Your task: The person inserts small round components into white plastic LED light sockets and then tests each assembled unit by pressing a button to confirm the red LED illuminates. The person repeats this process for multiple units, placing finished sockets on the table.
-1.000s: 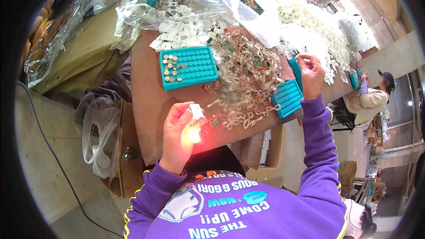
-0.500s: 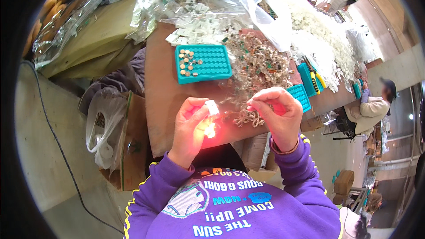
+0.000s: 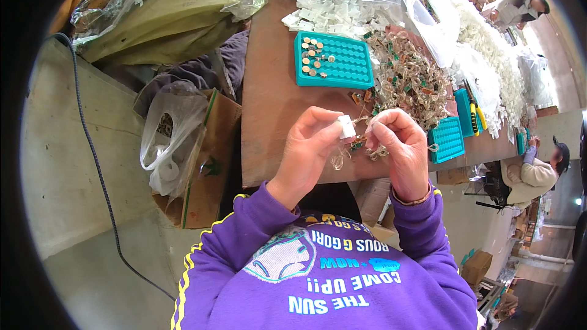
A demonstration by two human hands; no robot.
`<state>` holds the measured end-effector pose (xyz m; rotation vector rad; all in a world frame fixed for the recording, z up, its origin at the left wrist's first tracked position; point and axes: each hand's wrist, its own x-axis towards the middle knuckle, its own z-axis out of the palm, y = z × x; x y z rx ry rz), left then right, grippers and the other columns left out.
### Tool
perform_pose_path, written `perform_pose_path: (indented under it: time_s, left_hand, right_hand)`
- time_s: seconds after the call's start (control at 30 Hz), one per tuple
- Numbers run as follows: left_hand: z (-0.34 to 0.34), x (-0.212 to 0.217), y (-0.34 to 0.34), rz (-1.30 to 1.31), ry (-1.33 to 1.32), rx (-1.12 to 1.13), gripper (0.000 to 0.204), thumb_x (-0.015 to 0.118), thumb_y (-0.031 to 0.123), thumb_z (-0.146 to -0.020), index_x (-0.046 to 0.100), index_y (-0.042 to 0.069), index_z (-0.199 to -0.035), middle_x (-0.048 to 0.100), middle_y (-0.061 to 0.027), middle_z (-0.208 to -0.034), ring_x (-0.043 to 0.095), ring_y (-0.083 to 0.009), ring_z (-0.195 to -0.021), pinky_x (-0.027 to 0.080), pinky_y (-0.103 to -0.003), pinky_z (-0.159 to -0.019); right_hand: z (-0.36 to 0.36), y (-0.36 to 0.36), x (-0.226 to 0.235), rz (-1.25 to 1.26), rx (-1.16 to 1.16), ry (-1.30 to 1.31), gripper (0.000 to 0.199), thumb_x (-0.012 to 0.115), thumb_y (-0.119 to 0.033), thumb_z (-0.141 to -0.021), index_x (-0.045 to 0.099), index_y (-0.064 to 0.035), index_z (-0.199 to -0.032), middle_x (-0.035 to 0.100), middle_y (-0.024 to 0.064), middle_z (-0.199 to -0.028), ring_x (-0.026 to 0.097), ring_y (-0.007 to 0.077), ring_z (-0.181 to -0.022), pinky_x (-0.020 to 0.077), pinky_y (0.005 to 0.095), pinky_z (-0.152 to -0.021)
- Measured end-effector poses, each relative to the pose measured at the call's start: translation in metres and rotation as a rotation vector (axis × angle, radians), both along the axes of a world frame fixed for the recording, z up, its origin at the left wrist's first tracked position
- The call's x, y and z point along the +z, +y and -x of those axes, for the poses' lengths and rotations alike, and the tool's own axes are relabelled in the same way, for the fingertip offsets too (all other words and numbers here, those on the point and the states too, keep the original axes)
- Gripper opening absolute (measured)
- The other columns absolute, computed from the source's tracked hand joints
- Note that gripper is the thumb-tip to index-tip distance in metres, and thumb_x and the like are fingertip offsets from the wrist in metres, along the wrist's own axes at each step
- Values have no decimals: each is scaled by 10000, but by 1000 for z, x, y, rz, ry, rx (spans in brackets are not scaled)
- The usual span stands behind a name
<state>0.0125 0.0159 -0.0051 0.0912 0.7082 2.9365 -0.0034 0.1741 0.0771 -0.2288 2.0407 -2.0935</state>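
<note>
**Small white case (image 3: 347, 127) held above the table (image 3: 266, 128)**

The case sits in the closed grip of the left hand (image 3: 309, 146), between thumb and fingers. The right hand (image 3: 403, 151) is just beside it, fingers curled; whether its grip holds anything cannot be told. Beyond: a heap of wires (image 3: 413, 79), 1 teal tray (image 3: 354, 65) partly filled with round discs (image 3: 306, 69), and white plastic parts (image 3: 333, 9).

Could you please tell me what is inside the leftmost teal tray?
The leftmost teal tray holds small round metallic-looking discs, mostly toward its left side; whatever lies directly under them is covered.
</note>
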Motion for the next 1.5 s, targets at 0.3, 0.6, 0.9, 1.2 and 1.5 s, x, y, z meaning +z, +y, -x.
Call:
perform_pose_path:
  time_s: [0.3, 0.6, 0.9, 1.2, 1.5]
  left_hand:
    - [1, 5, 3, -16, -65, 21, 140, 592, 58, -942, 577, 42, -1081, 639, -76, -1060, 632, -166, -969, 529, -332, -865]
    - [1, 8, 1, 7, -53, 4, 144, 585, 37, -938, 581, 39, -1082, 644, -76, -1046, 637, -171, -948, 533, -331, -862]
    - [-2, 15, 1, 216, -60, -83, 146, 573, 110, -968, 574, 41, -1097, 649, -50, -965, 615, -100, -835, 492, -243, -696]
    - [-2, 10, 3, 254, -68, -41, 167, 582, 144, -975, 604, 30, -1095, 631, -27, -910, 565, -80, -735, 447, -227, -634]
    - [-1, 10, -3, 60, -83, -85, 230, 571, 174, -987, 603, -8, -1124, 626, -36, -889, 545, -79, -705, 430, -227, -614]
  right_hand:
    - [15, 5, -6, 97, 75, -205, 80, 598, -97, -951, 625, -22, -945, 662, 58, -896, 566, 79, -702, 467, 227, -664]
    - [21, 9, -12, 135, 104, -213, 78, 610, -91, -942, 623, -14, -945, 658, 56, -878, 560, 80, -696, 465, 229, -661]
    - [19, 3, -15, 63, 62, -129, 98, 641, -108, -927, 636, -11, -947, 619, -8, -796, 538, 50, -681, 437, 204, -632]
    - [10, -5, -16, -327, -20, 265, 71, 684, -32, -854, 639, 8, -892, 608, 20, -778, 545, 71, -648, 442, 224, -589]
    - [10, -5, -7, -563, 18, 563, 88, 674, 27, -798, 607, -8, -844, 602, 87, -788, 597, 192, -648, 474, 289, -575]
